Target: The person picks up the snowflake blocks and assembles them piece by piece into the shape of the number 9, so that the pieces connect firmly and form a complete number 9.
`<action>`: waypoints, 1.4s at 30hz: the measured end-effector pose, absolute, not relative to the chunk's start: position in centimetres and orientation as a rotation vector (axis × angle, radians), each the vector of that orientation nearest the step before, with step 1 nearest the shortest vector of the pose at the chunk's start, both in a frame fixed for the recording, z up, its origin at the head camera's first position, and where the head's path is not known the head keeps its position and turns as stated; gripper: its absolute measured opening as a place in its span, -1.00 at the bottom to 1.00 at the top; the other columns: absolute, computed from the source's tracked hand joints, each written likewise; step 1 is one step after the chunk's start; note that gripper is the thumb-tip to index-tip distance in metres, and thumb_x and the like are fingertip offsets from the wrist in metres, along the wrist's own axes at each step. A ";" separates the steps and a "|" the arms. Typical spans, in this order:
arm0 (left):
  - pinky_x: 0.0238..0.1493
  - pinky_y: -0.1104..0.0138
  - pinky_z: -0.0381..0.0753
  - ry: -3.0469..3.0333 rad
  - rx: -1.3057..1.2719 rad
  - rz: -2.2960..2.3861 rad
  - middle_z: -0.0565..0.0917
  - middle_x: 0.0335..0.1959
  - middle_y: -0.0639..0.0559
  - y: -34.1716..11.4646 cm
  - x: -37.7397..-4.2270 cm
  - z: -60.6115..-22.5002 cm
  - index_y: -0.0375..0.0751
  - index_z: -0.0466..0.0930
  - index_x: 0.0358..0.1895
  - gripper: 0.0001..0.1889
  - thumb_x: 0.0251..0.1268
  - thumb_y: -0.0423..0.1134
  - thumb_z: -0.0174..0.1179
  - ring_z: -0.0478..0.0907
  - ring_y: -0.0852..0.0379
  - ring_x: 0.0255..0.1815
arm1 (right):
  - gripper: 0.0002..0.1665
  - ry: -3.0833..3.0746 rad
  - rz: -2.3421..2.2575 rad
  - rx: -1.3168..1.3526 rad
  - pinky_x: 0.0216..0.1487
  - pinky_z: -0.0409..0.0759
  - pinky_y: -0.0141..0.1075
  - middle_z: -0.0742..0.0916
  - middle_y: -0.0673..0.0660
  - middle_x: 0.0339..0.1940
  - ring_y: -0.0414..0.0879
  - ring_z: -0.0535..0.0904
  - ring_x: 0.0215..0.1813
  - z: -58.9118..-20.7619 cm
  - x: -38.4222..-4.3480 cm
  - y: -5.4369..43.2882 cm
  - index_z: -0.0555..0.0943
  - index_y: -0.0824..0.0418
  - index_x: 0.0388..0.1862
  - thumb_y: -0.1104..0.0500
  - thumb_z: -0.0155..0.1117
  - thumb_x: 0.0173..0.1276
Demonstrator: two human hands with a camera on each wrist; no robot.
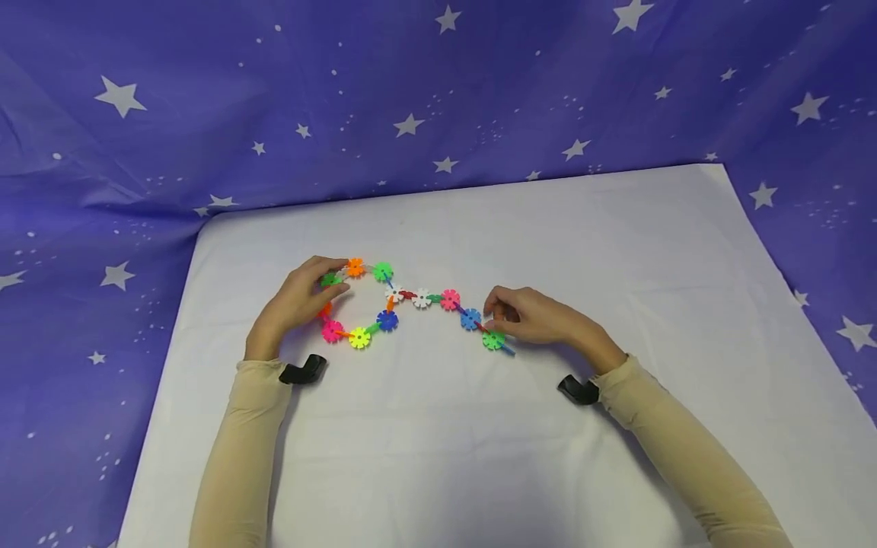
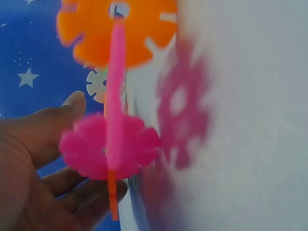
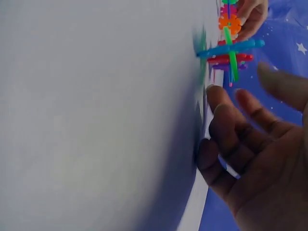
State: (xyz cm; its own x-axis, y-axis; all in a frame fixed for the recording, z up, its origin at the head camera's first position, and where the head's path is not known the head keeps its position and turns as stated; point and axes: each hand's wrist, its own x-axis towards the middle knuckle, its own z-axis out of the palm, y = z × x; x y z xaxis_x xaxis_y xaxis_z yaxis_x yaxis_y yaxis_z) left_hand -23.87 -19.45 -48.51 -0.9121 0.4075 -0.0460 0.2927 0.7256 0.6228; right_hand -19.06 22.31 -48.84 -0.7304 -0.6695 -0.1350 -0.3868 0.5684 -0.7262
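A chain of colourful notched plastic discs, the snowflake building kind, lies on the white cloth. Its left part forms a ring, with a yellow disc (image 1: 359, 338) and a pink disc (image 2: 82, 149). From a white disc (image 1: 421, 298) a tail runs right to a green disc (image 1: 493, 339) and a blue disc (image 3: 248, 44) set edge-on at its end. My left hand (image 1: 294, 301) is at the ring's left side, thumb and fingers apart around a green disc (image 1: 330, 281). Beside the tail's end, my right hand (image 1: 530, 313) has loosely bent fingers with nothing between them.
A white cloth (image 1: 438, 441) covers the table. Behind and beside it hangs a purple-blue curtain (image 1: 384, 91) with white stars. Black wrist-worn devices (image 1: 304, 371) stick out from both beige sleeves (image 1: 240, 457).
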 end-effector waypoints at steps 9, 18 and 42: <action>-0.06 0.10 0.45 2.681 0.355 0.755 0.56 -0.09 -0.29 -19.7 -23.5 -47.0 -0.37 0.42 0.29 -0.51 0.44 -0.13 0.15 0.46 -0.12 -0.14 | -0.30 2.367 -0.869 -0.985 -0.28 0.49 -0.35 0.64 0.00 -0.12 -0.19 0.47 -0.30 -48.1 -18.5 21.9 0.28 0.02 0.51 0.38 0.06 0.42; 0.13 0.02 0.51 2.663 0.495 1.113 0.56 0.11 -0.26 -17.9 -24.5 -48.1 -0.31 0.40 0.35 -0.46 0.38 -0.16 0.23 0.56 -0.17 0.08 | -0.51 2.506 -0.895 -1.018 -0.33 0.44 -0.36 0.63 -0.03 -0.16 -0.21 0.42 -0.38 -47.4 -18.5 21.4 0.57 0.02 0.26 0.33 0.20 0.38; 0.22 -0.01 0.38 2.600 0.758 1.040 0.52 0.14 -0.16 -16.1 -24.9 -49.2 -0.13 0.30 0.45 -0.10 -0.04 -0.18 0.55 0.43 -0.10 0.11 | -0.67 2.526 -0.723 -1.102 -0.18 0.51 -0.33 0.61 -0.06 0.06 -0.17 0.51 -0.27 -48.2 -18.1 21.1 0.66 0.03 0.08 0.16 0.36 0.32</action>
State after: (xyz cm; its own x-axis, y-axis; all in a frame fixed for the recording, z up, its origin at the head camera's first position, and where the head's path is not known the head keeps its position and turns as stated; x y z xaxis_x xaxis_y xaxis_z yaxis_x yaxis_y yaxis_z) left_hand -24.87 -16.13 -49.22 -0.8367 0.5470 -0.0283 0.3766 0.6121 0.6954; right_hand -18.12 21.14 -48.20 -0.6648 -0.7444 -0.0632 -0.5983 0.5812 -0.5516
